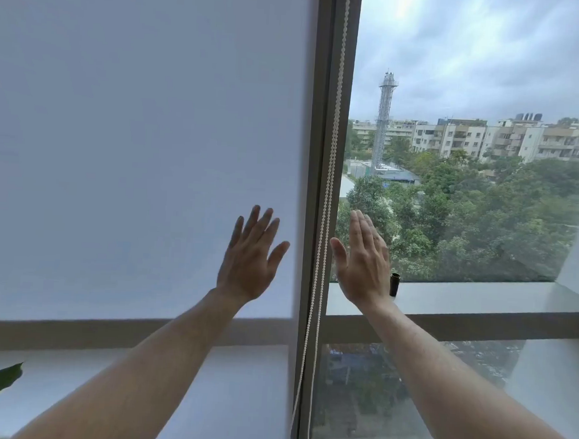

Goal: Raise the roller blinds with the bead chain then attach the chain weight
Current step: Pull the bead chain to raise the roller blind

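I note both hands, left [245, 267] and right [366, 270], splayed and empty, flanking the hanging cream bead chain [325, 221], poised to grasp it.

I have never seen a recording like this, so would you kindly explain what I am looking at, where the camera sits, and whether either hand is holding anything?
There is no machine here: a person wears one camera on the head, looking forward and down at their own bare arms. The left hand and right hand are both raised flat and open, holding nothing. Between them hangs the bead chain, a looped cord running down the window frame; neither hand touches it. On the left, the roller blind is lowered, covering that pane. On the right, bare glass shows trees and buildings. A small dark cylinder stands on the sill behind the right hand; I cannot tell what it is.
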